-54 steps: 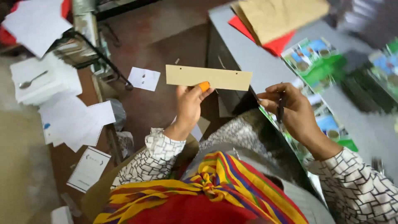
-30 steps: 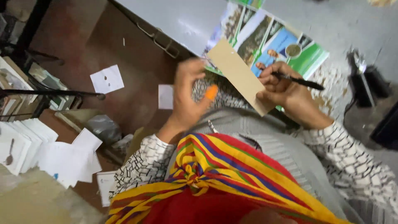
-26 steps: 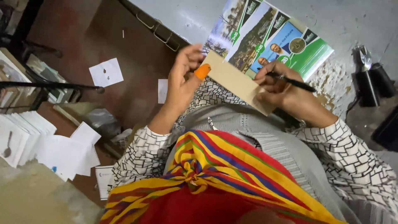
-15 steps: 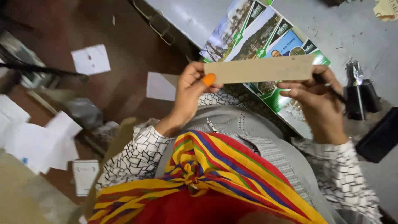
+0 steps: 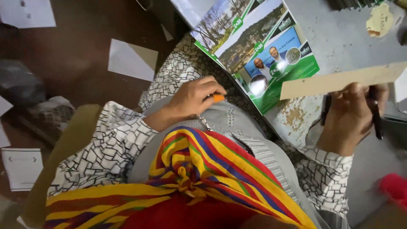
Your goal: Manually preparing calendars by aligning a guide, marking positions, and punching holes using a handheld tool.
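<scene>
Gripped between the fingers and thumb of the right hand (image 5: 349, 116), a long tan cardboard strip (image 5: 343, 80) is held level above the grey table (image 5: 339, 38), a dark pen (image 5: 376, 118) tucked in the same closed grip below it; the left hand (image 5: 193, 97) rests at the lap, its fingers pinched shut on a small orange piece (image 5: 218, 98), possibly a cap or cutter, too little of it showing to tell which; the strip's left end hangs over the worn, flaking table edge, just beside a glossy green printed calendar sheet (image 5: 258, 46); by my reading the work stands at the handling of the strip, one hand off it, and the next move calls for the left hand to come back up and steady the free end; a striped multicoloured wrap (image 5: 203, 169) fills the lap; white paper sheets (image 5: 131, 59) lie scattered on the brown floor (image 5: 76, 51); a pink object (image 5: 392, 188) sits blurred at the right; the calendar sheet crowds the table space nearest the strip.
</scene>
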